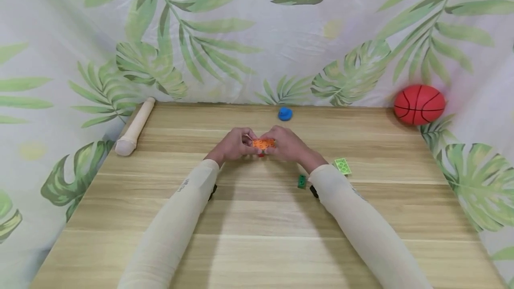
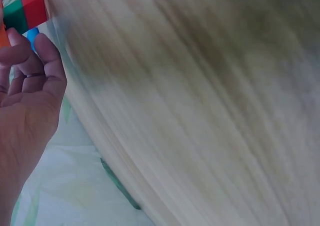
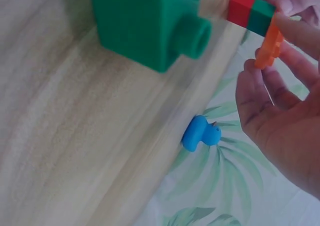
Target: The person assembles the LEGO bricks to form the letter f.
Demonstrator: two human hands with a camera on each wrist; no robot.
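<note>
Two hands pinch a small brick stack above the desk [image 1: 257, 253].
From here, the mic [image 1: 134, 128] lies well left of the grip; then the left hand [image 1: 237, 142] pinches one end of the orange brick [image 1: 263, 143]. Under that sit a green brick [image 3: 261, 17] and a red brick [image 3: 241, 8], hanging from the grip; the two-ended hold probably keeps the narrow stack steady. The duck [image 1: 285, 113] sits beyond the grip. The right hand [image 1: 287, 143] pinches the orange brick's other end, thumb opposing fingers. Right of the grip and nearer the person lie a loose green brick [image 1: 302, 181] and a lime brick [image 1: 343, 166], presumably within easy reach; the ball [image 1: 419, 105] rests far right, seemingly out of the way.
</note>
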